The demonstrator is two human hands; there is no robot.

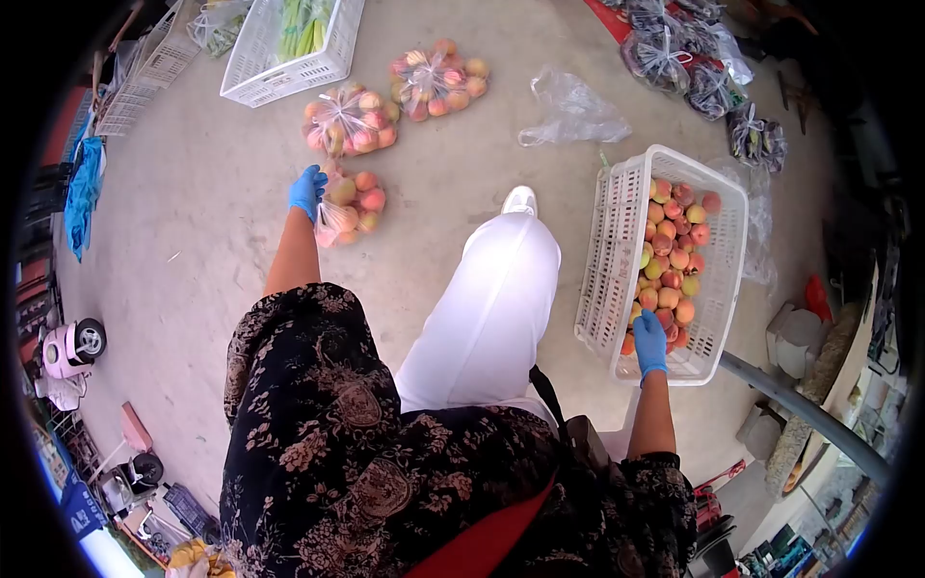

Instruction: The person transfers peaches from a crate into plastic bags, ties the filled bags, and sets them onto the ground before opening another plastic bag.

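Observation:
My left hand (pixel 307 191), in a blue glove, is closed on the top edge of a clear plastic bag of peaches (pixel 369 199) that rests on the floor. Just beyond it sit two tied bags of peaches, one nearer (pixel 349 121) and one farther to the right (pixel 439 80). My right hand (pixel 651 345), also gloved in blue, reaches into the near end of a white plastic crate (pixel 597 260) of loose peaches (pixel 672 241). Its fingers curl down at a peach (pixel 636 313); the fingertips are partly hidden.
An empty-looking plastic bag (pixel 572 108) lies on the concrete floor ahead. A white crate with green vegetables (pixel 289 79) stands at the upper left. Tied bags of dark produce (pixel 660 60) lie at the upper right. A grey pole (pixel 809 414) runs beside the peach crate.

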